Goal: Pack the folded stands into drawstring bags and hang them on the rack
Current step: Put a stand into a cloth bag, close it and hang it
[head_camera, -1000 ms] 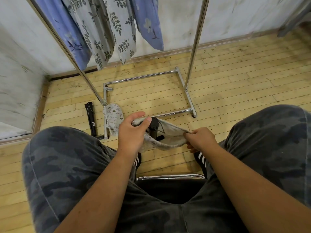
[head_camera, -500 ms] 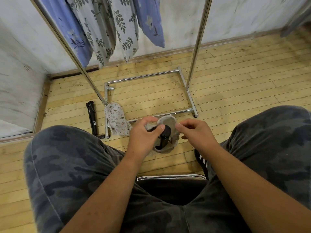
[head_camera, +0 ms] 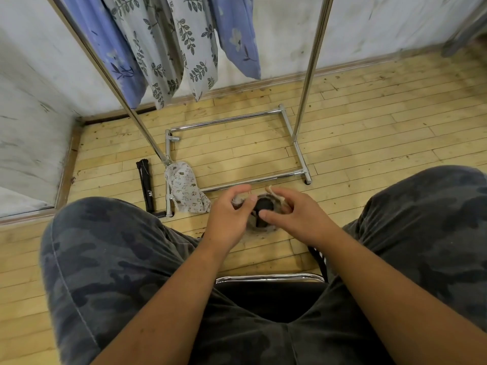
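Note:
Between my knees I hold a grey drawstring bag (head_camera: 259,231) with a black folded stand (head_camera: 264,209) standing upright in its open mouth. My left hand (head_camera: 228,218) pinches the left rim of the bag. My right hand (head_camera: 295,214) grips the right rim and its cord, thumb against the stand's top. Most of the bag is hidden behind my hands. A second black folded stand (head_camera: 146,186) lies on the floor at the left. A white patterned bag (head_camera: 185,189) lies over the base of the chrome rack (head_camera: 296,139).
Several filled blue and leaf-print bags (head_camera: 184,46) hang from the rack at the top. My legs in camouflage trousers frame the view, with a chrome chair edge (head_camera: 268,278) below. White walls close the left and back sides; the floor is wood.
The bag was stretched wide between my hands; both hands have come together and gathered it around the stand, which sits deeper in it. My right hand has moved onto the rim.

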The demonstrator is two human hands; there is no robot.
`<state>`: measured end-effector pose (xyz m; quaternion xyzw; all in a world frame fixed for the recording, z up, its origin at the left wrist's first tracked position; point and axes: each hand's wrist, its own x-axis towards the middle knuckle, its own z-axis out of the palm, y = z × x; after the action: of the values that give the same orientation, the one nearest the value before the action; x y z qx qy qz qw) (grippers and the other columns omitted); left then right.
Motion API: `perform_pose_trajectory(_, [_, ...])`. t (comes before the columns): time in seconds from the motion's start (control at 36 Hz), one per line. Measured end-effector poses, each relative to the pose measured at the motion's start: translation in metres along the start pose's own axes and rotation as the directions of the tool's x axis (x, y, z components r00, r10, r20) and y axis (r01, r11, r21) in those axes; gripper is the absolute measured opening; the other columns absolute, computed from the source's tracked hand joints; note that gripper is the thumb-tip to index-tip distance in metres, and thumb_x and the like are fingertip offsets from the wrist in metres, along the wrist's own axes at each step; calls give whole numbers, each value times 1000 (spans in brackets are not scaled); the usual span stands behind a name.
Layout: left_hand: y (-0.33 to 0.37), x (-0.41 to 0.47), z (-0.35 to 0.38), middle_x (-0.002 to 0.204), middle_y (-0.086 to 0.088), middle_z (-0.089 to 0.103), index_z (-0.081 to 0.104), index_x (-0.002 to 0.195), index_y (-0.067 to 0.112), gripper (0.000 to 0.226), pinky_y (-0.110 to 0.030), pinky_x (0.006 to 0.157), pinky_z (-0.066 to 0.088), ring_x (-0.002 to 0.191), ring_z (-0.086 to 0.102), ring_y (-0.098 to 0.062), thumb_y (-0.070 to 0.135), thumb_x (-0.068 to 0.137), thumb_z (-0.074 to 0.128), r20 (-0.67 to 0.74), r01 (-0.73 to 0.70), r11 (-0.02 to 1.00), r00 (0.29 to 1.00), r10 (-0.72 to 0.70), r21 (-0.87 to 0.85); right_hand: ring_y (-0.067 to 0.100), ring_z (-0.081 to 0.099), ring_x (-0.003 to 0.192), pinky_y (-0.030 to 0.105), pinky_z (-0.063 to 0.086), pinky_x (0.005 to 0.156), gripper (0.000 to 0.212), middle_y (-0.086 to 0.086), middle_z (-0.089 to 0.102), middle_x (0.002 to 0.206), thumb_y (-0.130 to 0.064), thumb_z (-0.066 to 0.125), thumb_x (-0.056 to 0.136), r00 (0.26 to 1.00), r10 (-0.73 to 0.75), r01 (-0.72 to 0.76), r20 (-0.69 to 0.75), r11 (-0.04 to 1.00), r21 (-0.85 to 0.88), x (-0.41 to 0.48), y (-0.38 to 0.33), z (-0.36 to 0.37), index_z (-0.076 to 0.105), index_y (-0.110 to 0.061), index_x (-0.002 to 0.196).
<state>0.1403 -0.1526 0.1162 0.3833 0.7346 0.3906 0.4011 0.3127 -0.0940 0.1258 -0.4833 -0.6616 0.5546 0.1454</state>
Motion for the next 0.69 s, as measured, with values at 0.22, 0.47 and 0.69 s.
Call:
perform_pose_trajectory(0.22, [-1, 5, -10, 87, 10, 67, 68, 125, 38, 27, -12, 50, 42, 51, 51, 3, 24, 105, 57, -19, 74, 986, 997, -78, -152, 2, 50, 72, 9, 35, 63, 51, -12, 62, 89, -43, 78, 89, 977, -79, 7, -198, 940, -341, -1, -4, 5, 66, -20, 133])
perform_pose_trajectory(0.47, [-6, 8, -14, 124, 10, 60, 62, 121, 39, 36, -17, 56, 47, 84, 64, -10, 10, 100, 57, -120, 118, 993, 985, -120, -24, -4, 55, 67, 6, 42, 56, 35, -12, 63, 84, -40, 79, 88, 952, -98, 3, -290, 951, -310, -2, -6, 0, 70, -22, 117])
perform_pose_trajectory(0.69, [-16, 9, -15, 85, 8, 71, 74, 95, 20, 15, -25, 68, 51, 82, 67, -11, 34, 92, 74, -115, 228, 956, 971, -209, 187, 0, 63, 76, 1, 43, 58, 37, -7, 72, 95, -40, 81, 87, 931, -105, 1, -349, 959, -284, 0, -1, 1, 70, -22, 118])
